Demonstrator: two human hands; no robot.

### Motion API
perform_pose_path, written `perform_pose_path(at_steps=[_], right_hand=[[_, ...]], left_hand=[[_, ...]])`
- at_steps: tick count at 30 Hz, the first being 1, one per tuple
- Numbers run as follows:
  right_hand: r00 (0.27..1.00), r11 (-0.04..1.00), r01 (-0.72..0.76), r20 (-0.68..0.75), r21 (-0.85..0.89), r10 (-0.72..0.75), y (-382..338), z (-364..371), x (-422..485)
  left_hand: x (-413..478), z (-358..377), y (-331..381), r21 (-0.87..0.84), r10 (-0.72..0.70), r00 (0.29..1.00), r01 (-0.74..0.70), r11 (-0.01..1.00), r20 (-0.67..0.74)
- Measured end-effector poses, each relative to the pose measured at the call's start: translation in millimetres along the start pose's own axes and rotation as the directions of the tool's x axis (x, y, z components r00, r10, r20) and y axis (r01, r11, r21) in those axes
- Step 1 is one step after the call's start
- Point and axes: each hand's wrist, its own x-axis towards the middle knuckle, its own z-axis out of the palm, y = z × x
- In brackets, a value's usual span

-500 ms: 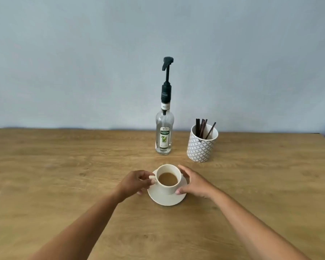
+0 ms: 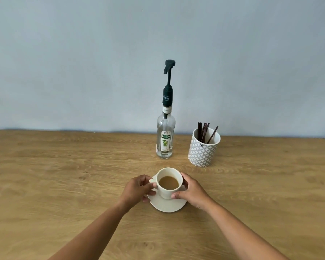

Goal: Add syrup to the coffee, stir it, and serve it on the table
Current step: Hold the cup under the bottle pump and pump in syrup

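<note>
A white coffee cup (image 2: 167,192) holding milky coffee sits on a white saucer (image 2: 167,206) at the middle of the wooden table (image 2: 64,175). My left hand (image 2: 138,189) pinches the cup's handle on the left, its lower fingers at the saucer's edge. My right hand (image 2: 192,192) wraps the cup's right side, thumb against its base. Behind the cup stands a clear glass syrup bottle (image 2: 165,136), upright and untouched, with a dark pump (image 2: 169,67) on top.
A patterned white holder (image 2: 204,151) with several dark stir sticks (image 2: 204,132) stands right of the bottle, behind the cup. A pale wall runs along the table's far edge. Bare wood spreads left, right and in front of the saucer.
Both hands have closed in a little tighter on the cup. The cup and saucer sit slightly nearer in the view. The bottle and holder have not moved.
</note>
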Motion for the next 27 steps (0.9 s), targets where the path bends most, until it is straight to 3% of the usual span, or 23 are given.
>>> perform_pose_path(at_steps=[15, 27], right_hand=[[0.962, 0.962, 0.267, 0.046, 0.061, -0.27, -151, -85, 35], [0.947, 0.947, 0.32, 0.024, 0.034, -0.32, -206, -110, 51]], left_hand=[[-5, -21, 165, -0.235, 0.221, 0.973, -0.2, 0.951, 0.066], [6, -26, 211, -0.357, 0.269, 0.963, -0.251, 0.9, 0.001]])
